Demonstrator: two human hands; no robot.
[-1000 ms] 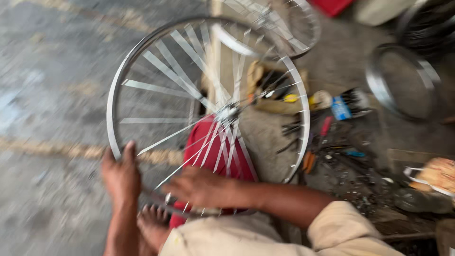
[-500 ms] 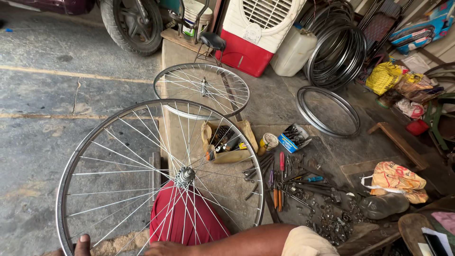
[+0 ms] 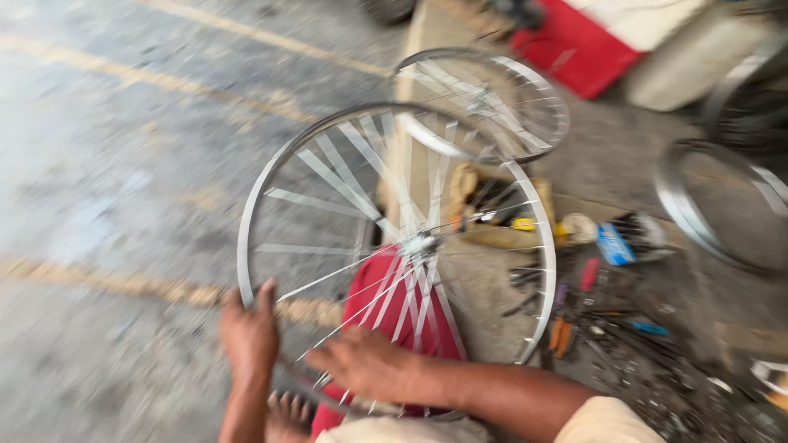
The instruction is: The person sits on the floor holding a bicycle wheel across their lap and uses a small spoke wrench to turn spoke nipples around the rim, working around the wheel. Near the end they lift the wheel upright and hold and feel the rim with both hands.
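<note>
**A:** What do I have in front of me?

**B:** I see a spoked wheel (image 3: 402,246), standing tilted over a red stool (image 3: 394,316) on the concrete floor (image 3: 123,164). Its hub (image 3: 420,244) sits about mid-frame, and the spokes are blurred.

**A:** And the hands?

**B:** My left hand (image 3: 249,332) is closed around the rim at its lower left, thumb up along the metal, forearm rising straight from the bottom edge. My right hand (image 3: 365,363) lies across the lower spokes, fingers pointing left and loosely curled; I cannot tell whether it pinches a spoke or just rests on them. That forearm comes in from the lower right, out of a tan sleeve (image 3: 607,418). A bare foot (image 3: 287,414) shows under the wheel.

**A:** Any packages nearby?

**B:** A small blue box (image 3: 614,244) lies right of the wheel, near a round pale lid (image 3: 579,228). Below them, scattered tools (image 3: 574,328) with red and orange handles. Behind the wheel, a tan pouch (image 3: 492,205) with a yellow item in it.

**A:** Farther out?

**B:** A second wheel (image 3: 484,102) lies flat behind the first one. A bare rim (image 3: 722,205) is at the right edge, and a red-and-white box (image 3: 607,37) at the top.
</note>
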